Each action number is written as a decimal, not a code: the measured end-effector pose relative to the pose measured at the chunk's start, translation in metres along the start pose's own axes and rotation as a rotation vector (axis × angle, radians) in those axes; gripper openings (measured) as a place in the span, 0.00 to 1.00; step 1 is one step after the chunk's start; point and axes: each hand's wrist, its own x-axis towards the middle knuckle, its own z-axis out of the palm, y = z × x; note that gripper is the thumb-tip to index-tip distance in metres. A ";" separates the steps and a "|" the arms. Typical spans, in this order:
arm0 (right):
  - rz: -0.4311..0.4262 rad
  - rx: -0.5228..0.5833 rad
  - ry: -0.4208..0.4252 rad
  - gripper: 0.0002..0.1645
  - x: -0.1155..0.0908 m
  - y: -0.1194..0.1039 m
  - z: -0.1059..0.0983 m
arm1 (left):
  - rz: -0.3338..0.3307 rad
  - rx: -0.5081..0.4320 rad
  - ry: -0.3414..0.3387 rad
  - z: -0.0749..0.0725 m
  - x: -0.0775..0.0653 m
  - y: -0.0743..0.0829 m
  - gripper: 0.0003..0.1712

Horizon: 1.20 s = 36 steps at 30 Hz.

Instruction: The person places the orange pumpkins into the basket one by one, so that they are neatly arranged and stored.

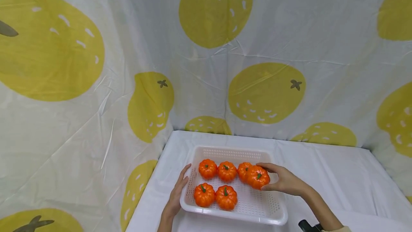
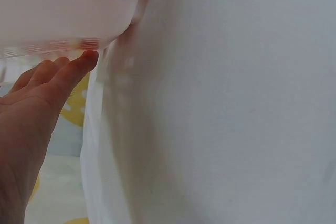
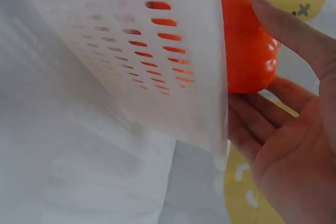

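Note:
My right hand [image 1: 284, 180] grips a small orange pumpkin [image 1: 258, 177] between thumb and fingers, over the right part of a white plastic basket [image 1: 257, 219]. In the right wrist view the held pumpkin [image 3: 247, 40] shows above the basket's rim. It overlaps another pumpkin [image 1: 243, 170] in the head view. Two more pumpkins [image 1: 226, 171] line the back row, and two others [image 1: 204, 195] sit at the front left inside. At the basket's left side, my left hand [image 1: 176, 194] has its fingers extended along the wall; the left wrist view shows the fingertips [image 2: 90, 56] right at the rim.
A white cloth covers the table [image 1: 334, 178] under the basket. Behind and to the left hangs a pale curtain [image 1: 199, 92] printed with yellow fruit. A black object [image 1: 307, 226] lies by the right forearm at the bottom edge.

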 end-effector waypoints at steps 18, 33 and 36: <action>-0.049 -0.044 -0.182 0.48 0.009 -0.010 0.026 | 0.017 -0.016 -0.015 -0.001 -0.001 0.000 0.33; -0.006 -0.228 -0.180 0.44 0.013 -0.015 0.042 | 0.006 -0.004 -0.001 0.000 0.000 -0.002 0.33; -0.004 -0.303 -0.180 0.43 0.013 -0.014 0.048 | 0.007 -0.005 -0.001 0.000 0.000 -0.001 0.33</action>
